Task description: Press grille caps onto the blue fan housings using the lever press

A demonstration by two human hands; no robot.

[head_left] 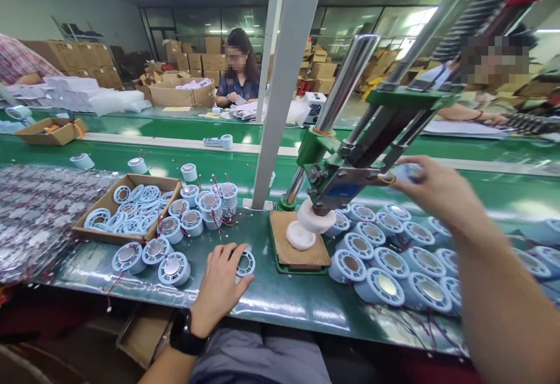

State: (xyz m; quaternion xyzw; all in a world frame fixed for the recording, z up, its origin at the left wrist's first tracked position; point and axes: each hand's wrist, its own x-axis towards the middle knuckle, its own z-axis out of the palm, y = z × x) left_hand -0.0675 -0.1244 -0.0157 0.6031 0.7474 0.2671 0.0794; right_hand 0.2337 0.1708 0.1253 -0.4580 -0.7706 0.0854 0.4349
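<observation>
Low over the front of the green bench, my left hand (pixel 224 276) has its thumb and index finger at opposite edges of a light blue slotted ring cover (pixel 246 263). The hand hides part of that cover. Farther right and higher, my right hand (pixel 431 188) is closed round a blurred light blue round part (pixel 409 172), beside the head of a green hand press (pixel 343 182). Under the press, a white round pad (pixel 315 219) hangs above a white round seat (pixel 300 236) on a brown board (pixel 280 232).
Light blue round housings (pixel 391 260) with wires crowd the right side; more (pixel 174 268) stand left. A cardboard box (pixel 83 233) holds slotted rings. Bagged parts (pixel 39 220) lie far left. A grey post (pixel 280 92) rises behind the press. Co-workers (pixel 240 77) sit across the bench.
</observation>
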